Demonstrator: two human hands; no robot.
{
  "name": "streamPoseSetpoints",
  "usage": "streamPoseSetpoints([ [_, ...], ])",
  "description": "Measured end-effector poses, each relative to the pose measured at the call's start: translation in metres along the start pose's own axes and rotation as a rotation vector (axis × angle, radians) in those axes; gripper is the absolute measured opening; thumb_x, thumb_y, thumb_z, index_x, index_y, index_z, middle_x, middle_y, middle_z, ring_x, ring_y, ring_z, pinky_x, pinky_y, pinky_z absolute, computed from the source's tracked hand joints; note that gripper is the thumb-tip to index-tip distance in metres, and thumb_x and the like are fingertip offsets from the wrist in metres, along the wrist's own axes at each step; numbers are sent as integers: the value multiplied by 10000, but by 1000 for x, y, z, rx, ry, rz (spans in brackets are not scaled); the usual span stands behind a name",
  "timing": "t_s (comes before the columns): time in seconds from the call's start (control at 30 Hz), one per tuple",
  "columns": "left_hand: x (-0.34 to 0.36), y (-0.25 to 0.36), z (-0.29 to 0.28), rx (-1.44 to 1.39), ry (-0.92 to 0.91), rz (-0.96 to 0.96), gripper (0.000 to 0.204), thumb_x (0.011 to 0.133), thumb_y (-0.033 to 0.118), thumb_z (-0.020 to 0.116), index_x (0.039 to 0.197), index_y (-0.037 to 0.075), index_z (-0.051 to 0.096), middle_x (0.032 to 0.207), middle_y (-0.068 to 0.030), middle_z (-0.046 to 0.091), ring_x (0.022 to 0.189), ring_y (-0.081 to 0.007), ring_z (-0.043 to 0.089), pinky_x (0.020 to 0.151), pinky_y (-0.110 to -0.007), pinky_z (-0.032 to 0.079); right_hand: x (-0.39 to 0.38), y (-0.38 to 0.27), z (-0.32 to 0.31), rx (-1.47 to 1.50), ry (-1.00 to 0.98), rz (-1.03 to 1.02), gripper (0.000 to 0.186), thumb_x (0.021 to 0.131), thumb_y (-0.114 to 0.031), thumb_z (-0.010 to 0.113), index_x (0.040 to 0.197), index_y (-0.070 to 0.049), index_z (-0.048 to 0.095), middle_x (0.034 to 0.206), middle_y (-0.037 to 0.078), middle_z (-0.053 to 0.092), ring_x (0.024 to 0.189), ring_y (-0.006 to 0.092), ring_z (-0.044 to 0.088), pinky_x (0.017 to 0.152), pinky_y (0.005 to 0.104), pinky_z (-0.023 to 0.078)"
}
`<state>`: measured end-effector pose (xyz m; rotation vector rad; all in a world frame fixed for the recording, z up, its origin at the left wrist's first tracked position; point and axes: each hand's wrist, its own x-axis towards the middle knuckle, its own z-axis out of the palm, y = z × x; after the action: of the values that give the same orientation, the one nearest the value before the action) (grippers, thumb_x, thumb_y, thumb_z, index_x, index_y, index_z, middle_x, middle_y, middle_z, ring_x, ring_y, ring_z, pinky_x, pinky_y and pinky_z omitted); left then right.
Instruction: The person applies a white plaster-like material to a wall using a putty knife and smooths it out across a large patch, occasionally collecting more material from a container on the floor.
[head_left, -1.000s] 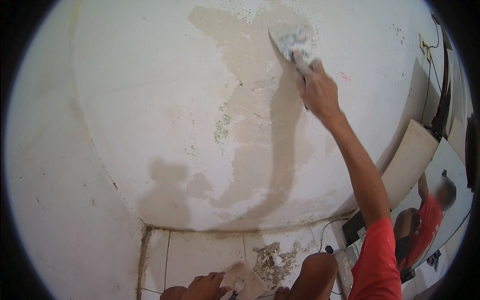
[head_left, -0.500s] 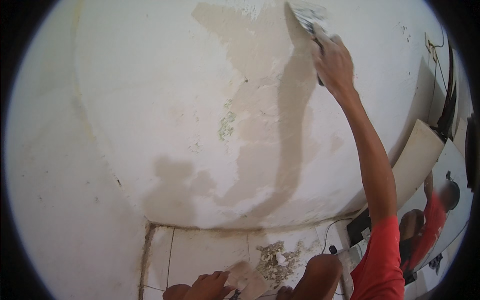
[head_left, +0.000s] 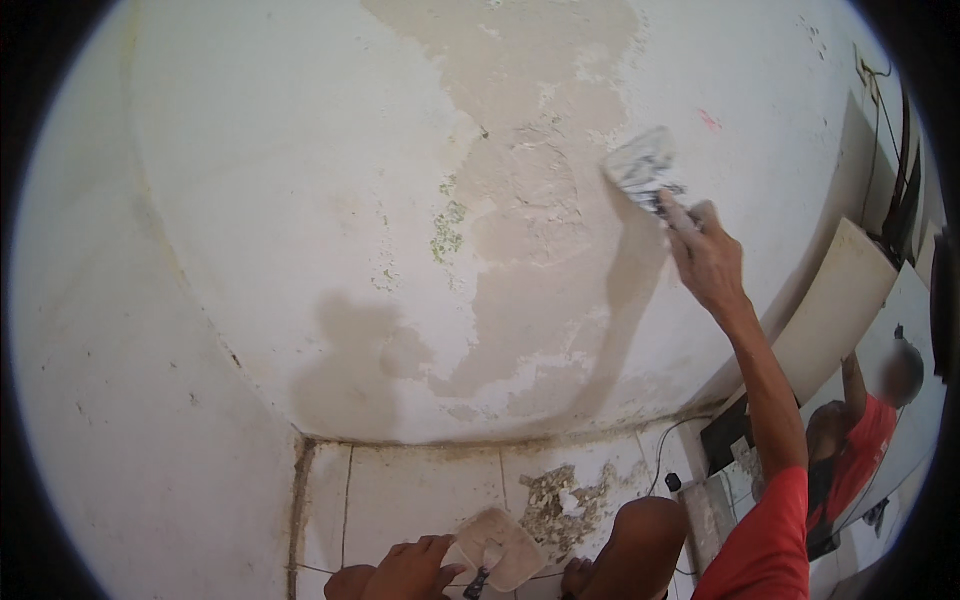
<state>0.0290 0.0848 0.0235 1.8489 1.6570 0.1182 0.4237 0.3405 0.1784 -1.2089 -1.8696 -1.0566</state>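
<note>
My right hand [head_left: 708, 262] grips a wide putty knife [head_left: 642, 170], its pale smeared blade against the wall [head_left: 290, 180], at the right border of a beige-grey patch [head_left: 530, 330]. The patch runs down the wall and is rough in its middle. Low in the view, my left hand [head_left: 412, 568] rests by my bent left knee, fingers laid out and seemingly holding nothing. Right beside it is a square pale board [head_left: 510, 530] with a whitish smear. A dark-handled tool [head_left: 477, 583] lies over the board's near edge; whether my left hand touches either is unclear.
Crumbled debris [head_left: 562, 512] lies on the tiled floor [head_left: 420, 480] below the wall. To the right lean a beige panel [head_left: 830, 300] and a mirror [head_left: 880, 400] reflecting a person in red. Cables [head_left: 878, 110] hang at the upper right. Flaking greenish spots [head_left: 447, 225] mark the wall.
My right hand has brought the putty knife down and slightly right, from the top of the view to the patch's right border. The view has shifted a little; my left hand stays beside the board.
</note>
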Motion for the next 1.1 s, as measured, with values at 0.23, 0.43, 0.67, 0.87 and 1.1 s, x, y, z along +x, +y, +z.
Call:
streamPoseSetpoints([
  [0.23, 26, -20, 14, 55, -74, 74, 470, 977, 242, 605, 1409, 85, 503, 1343, -186, 585, 1208, -399, 548, 1018, -472, 448, 71, -9, 7, 109, 264, 126, 531, 938, -111, 621, 1452, -223, 547, 918, 86, 543, 700, 217, 565, 644, 363, 506],
  [0.43, 11, 10, 2, 77, -110, -36, 682, 824, 329, 771, 1416, 121, 504, 1452, -106, 487, 1304, -319, 482, 1077, -386, 445, 32, -52, 9, 95, 43, 70, 567, 910, -131, 657, 1457, -202, 527, 905, 85, 509, 613, 238, 556, 554, 369, 510],
  [0.67, 18, -30, 21, 121, -122, -25, 772, 771, 271, 821, 1445, 143, 467, 1466, -93, 462, 1330, -275, 457, 1108, -356, 436, -35, 12, -3, 120, 83, 278, 583, 911, -97, 631, 1474, -186, 506, 925, 78, 500, 667, 230, 573, 566, 366, 515],
  [0.87, 27, -4, 13, 20, -126, -77, 599, 870, 136, 741, 1416, 107, 496, 1417, -157, 530, 1277, -349, 514, 1067, -412, 464, 19, 45, 21, -50, 81, 322, 614, 937, -102, 597, 1523, -132, 417, 936, 117, 509, 673, 289, 580, 601, 412, 532],
  [1.1, 30, -34, 23, 48, -66, -25, 510, 941, 184, 677, 1412, 101, 500, 1366, -187, 565, 1251, -372, 537, 1041, -430, 477, -44, 33, 40, 23, -4, 283, 657, 947, -111, 574, 1559, -117, 332, 992, 148, 532, 697, 336, 609, 608, 436, 538],
])
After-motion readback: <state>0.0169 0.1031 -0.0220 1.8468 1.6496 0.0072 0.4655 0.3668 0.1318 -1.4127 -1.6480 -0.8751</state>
